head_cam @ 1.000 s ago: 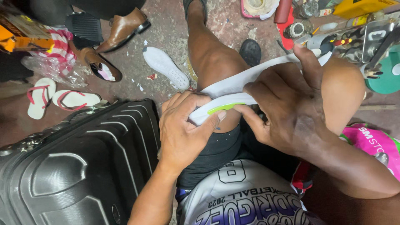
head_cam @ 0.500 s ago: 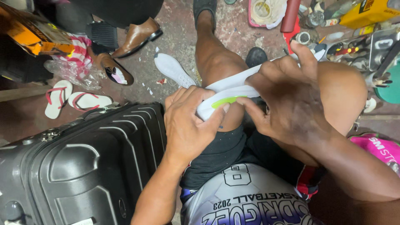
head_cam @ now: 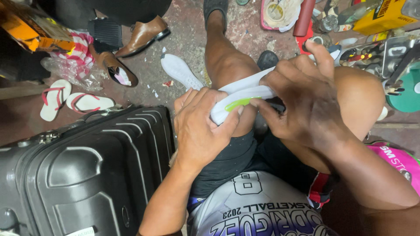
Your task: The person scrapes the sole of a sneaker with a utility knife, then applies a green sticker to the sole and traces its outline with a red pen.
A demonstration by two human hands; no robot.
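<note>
- The white shoe sole [head_cam: 245, 94], with a lime-green strip along its edge, lies across the person's left thigh, pressed between both hands just above the knee.
- The left hand [head_cam: 203, 126] is closed around the near end of the sole, fingers curled over the top and the thumb pushing up against the green strip.
- The right hand [head_cam: 306, 100] clamps the far part of the sole, fingers bent over its upper edge with the thumb underneath; one finger sticks up free of it.
- To do this pressing well, in my judgement, the thumbs should work along the green edge bit by bit, with steady, even pressure, while the thigh serves as a firm backing so the sole does not twist or slide.
- Keeping both grips close together would likely stop the thin edge from buckling between them.
- A second white sole [head_cam: 179, 70] lies on the stained concrete floor [head_cam: 183, 35] just past the knee.
- A black hard-shell suitcase [head_cam: 87, 175] stands beside the left leg, touching or nearly touching the forearm.
- Brown leather shoes [head_cam: 144, 35] and pink-strapped flip-flops [head_cam: 72, 100] lie farther out on the left.
- Tins, a red tube and tools crowd a tray [head_cam: 372, 52] on the right.
</note>
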